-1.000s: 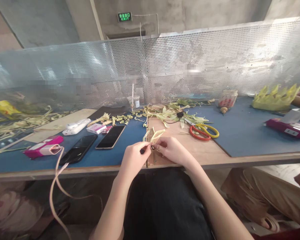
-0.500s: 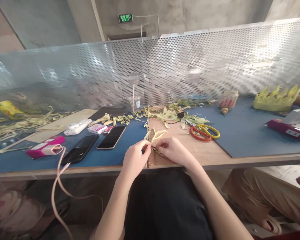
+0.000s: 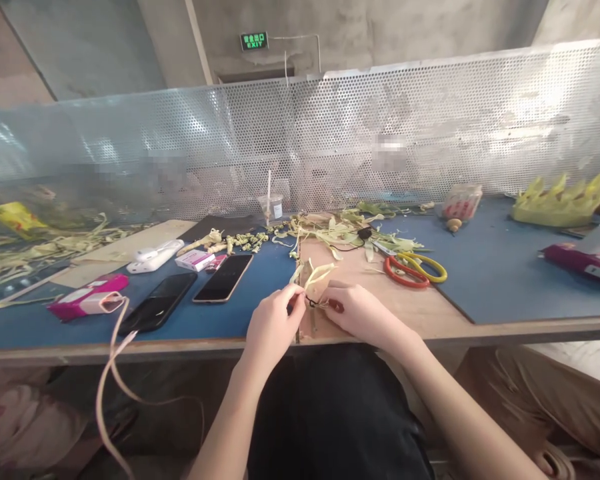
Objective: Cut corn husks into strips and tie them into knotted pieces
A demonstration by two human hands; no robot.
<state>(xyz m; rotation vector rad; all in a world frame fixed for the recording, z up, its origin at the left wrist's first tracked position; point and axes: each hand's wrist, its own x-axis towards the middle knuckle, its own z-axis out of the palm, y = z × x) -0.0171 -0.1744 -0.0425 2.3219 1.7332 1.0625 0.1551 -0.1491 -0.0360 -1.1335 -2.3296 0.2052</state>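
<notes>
The left hand (image 3: 276,315) and right hand (image 3: 356,308) pinch a thin black cord (image 3: 312,303) between thumbs and fingertips, above the wooden board (image 3: 370,303). The pale plant strips (image 3: 321,275) rise just beyond the fingers, with the scissors (image 3: 414,269) lying to their right.

Grey concrete wall (image 3: 400,33), perforated metal screen (image 3: 350,133)

Screen spans the full width behind the worktable (image 3: 510,283), glare strongest toward the right. Green exit sign (image 3: 254,41) lit on the wall, thin conduit (image 3: 303,37) running rightward from it, then down. Tabletop blue at both sides, with a pale wood panel (image 3: 347,267) between; front edge bare wood. Dim beneath the table; paler, brighter floor (image 3: 575,358) at far right
</notes>
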